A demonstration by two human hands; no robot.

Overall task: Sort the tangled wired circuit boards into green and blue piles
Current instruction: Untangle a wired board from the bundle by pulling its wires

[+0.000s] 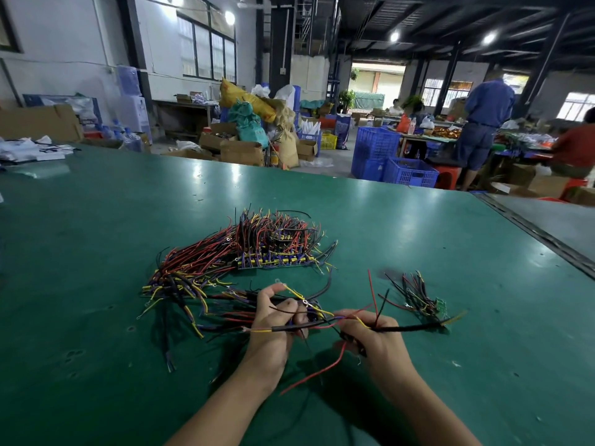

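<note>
Both forearms reach out low over the green worktop (96, 252). Left hand (277, 320), just nearside of the big tangle (257, 249), fingers (289, 305) curled tight round a bundle of wires (231, 317). Right hand (376, 341) pinches a black-sleeved lead (415, 327); the small green-board pile (440, 307) lies right of the tangle.

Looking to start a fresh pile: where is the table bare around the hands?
Bare table stretches right of the big wire heap, beyond the small pile; also far left of the heap, and near the edge right of the right hand. Crowded: from the heap to the left hand, where wires sprawl.
</note>
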